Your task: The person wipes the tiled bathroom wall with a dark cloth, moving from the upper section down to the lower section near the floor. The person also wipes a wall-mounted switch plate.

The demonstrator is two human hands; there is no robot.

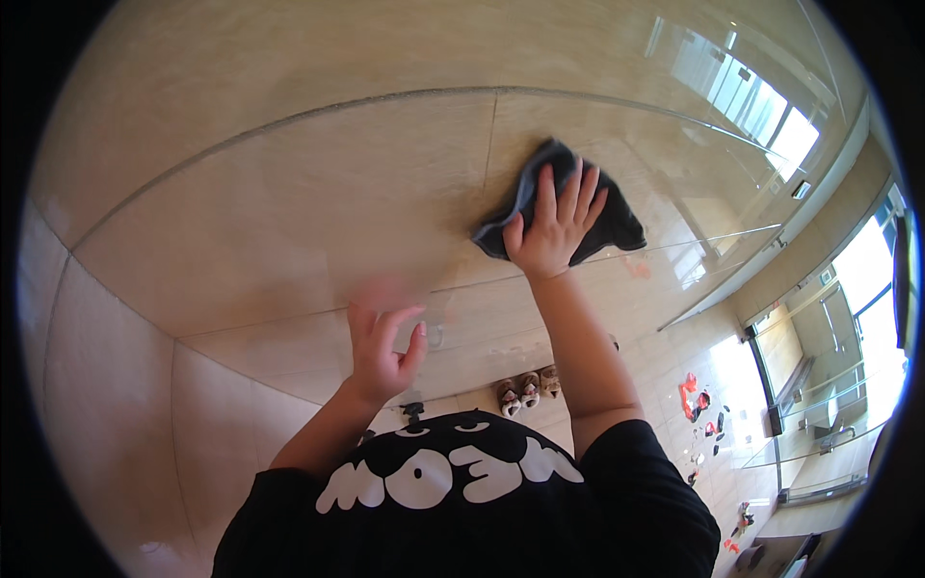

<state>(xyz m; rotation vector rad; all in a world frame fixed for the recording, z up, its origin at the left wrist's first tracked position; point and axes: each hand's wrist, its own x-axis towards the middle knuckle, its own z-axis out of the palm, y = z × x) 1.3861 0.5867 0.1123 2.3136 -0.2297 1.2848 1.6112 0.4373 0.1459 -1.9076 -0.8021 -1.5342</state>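
Note:
My right hand (557,231) presses a dark grey cloth (617,220) flat against the glossy beige tiled wall (289,212). Its fingers are spread over the cloth, whose edges fold out on both sides of the hand. Lower and to the left, my left hand (387,349) is raised close to the tiles with fingers apart and nothing in it. I cannot tell whether its fingertips touch the wall.
Several shoes (530,388) stand on the floor near the wall's foot. Red and dark small items (696,400) lie scattered on the floor at the right, before glass panels (829,385). A side wall (106,356) meets the tiles at the left.

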